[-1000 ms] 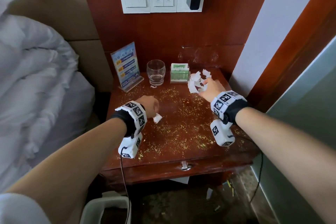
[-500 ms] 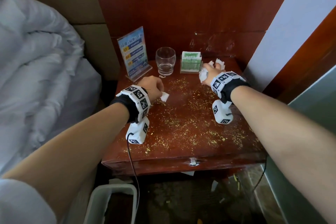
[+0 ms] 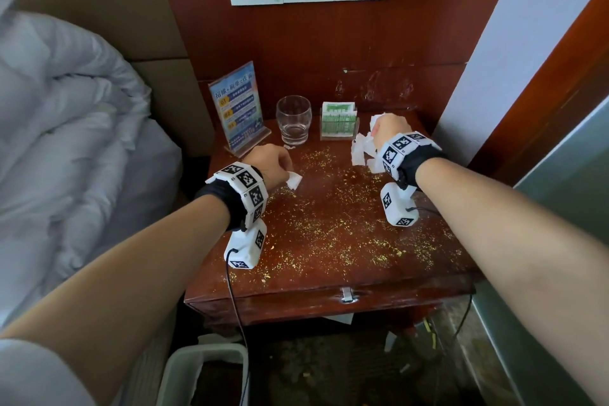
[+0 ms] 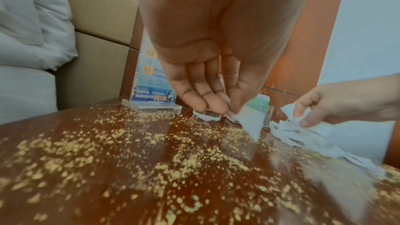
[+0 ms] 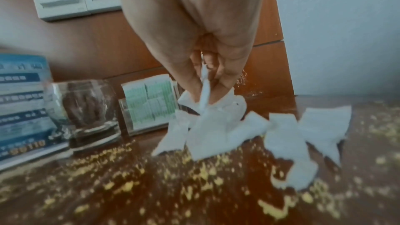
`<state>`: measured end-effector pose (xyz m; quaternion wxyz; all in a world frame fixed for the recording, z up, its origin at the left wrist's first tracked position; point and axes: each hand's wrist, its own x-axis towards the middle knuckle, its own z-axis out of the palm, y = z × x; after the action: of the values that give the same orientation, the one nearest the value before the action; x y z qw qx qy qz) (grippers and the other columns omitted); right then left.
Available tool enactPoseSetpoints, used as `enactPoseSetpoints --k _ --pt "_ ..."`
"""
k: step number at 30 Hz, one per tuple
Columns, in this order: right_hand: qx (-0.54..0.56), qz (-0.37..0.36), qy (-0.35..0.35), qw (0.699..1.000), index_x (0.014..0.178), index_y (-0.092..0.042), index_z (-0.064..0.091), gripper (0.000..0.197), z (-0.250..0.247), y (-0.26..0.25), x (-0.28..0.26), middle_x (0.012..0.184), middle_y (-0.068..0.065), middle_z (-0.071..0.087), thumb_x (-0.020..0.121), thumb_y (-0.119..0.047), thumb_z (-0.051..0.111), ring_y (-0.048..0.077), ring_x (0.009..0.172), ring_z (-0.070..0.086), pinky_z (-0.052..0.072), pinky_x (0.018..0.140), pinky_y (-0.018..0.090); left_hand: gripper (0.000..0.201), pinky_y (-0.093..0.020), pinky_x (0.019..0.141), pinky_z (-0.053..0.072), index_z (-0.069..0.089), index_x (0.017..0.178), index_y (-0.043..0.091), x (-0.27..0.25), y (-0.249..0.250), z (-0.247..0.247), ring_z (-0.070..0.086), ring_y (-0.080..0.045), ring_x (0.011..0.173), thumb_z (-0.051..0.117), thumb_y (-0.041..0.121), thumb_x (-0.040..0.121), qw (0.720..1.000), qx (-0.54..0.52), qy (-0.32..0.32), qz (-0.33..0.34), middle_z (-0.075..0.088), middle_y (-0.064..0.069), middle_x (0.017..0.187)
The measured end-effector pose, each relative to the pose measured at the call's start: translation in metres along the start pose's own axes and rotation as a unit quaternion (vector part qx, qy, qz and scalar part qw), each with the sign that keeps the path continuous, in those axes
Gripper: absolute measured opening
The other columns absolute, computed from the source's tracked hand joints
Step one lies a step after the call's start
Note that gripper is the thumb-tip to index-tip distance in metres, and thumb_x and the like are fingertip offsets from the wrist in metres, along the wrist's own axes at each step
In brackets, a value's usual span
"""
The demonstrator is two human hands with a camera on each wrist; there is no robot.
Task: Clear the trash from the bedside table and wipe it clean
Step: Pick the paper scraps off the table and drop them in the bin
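since a second ago the right hand (image 3: 389, 130) pinches more paper scraps (image 5: 216, 126); left hand (image 3: 273, 163) pinches one paper scrap (image 3: 294, 180); one glass (image 3: 293, 120).

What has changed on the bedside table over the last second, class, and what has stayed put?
The right hand has gathered more torn tissue pieces into its grip. The left hand still pinches one small paper scrap. Glass, sign and yellow crumbs are unchanged.

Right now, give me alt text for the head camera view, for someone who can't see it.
Two hands work over a crumb-strewn bedside table: the left hand pinches a paper scrap, the right hand grips torn tissue pieces. A glass stands behind.
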<state>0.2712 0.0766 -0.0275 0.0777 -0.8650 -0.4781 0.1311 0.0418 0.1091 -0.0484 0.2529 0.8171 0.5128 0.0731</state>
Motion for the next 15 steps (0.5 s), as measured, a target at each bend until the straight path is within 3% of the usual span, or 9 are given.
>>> enactPoseSetpoints --k 4,7,10,12,15 --pt "0.073 -0.022 0.081 0.994 0.111 -0.003 0.064 0.025 -0.022 0.006 -0.009 0.119 0.018 0.060 0.090 -0.001 0.051 0.035 0.106 0.059 0.049 0.092 0.035 0.017 -0.026 0.062 0.045 0.059 0.072 0.024 -0.002 0.015 -0.005 0.059 -0.015 0.076 0.065 0.011 0.081 1.000 0.003 0.016 0.011 0.059 0.006 0.075" --pt "0.090 -0.031 0.089 0.991 0.114 -0.003 0.062 0.025 -0.037 0.012 -0.022 0.120 0.016 0.059 0.091 -0.006 0.052 0.034 0.108 0.058 0.048 0.094 0.036 0.014 -0.026 0.062 0.043 0.059 0.074 0.023 -0.004 0.029 -0.006 0.058 -0.016 0.076 0.065 0.012 0.080 0.999 -0.002 0.035 0.026 0.060 0.002 0.080" --pt "0.116 -0.049 0.139 0.982 0.104 -0.002 0.066 0.021 -0.040 0.028 -0.037 0.116 0.014 0.063 0.089 -0.004 0.051 0.033 0.107 0.059 0.048 0.088 0.034 0.012 -0.025 0.061 0.042 0.061 0.078 0.022 -0.012 0.044 -0.002 0.056 -0.015 0.076 0.063 0.010 0.081 0.998 -0.013 0.045 0.036 0.060 0.002 0.082" --pt "0.123 -0.043 0.156 0.979 0.098 -0.005 0.068 0.018 -0.038 0.042 -0.050 0.115 0.012 0.064 0.089 -0.005 0.052 0.030 0.106 0.059 0.046 0.082 0.028 0.008 -0.026 0.063 0.044 0.063 0.084 0.019 -0.022 0.055 0.003 0.056 -0.016 0.080 0.062 0.011 0.082 0.998 -0.012 0.048 0.043 0.060 0.001 0.085" --pt "0.150 -0.035 0.173 0.973 0.102 -0.009 0.069 0.021 -0.040 0.062 -0.073 0.121 0.010 0.061 0.091 -0.004 0.051 0.028 0.110 0.056 0.039 0.080 0.021 0.009 -0.027 0.069 0.046 0.065 0.088 0.016 -0.040 0.069 0.014 0.056 -0.017 0.082 0.062 0.010 0.082 0.996 -0.004 0.054 0.066 0.060 0.000 0.086"
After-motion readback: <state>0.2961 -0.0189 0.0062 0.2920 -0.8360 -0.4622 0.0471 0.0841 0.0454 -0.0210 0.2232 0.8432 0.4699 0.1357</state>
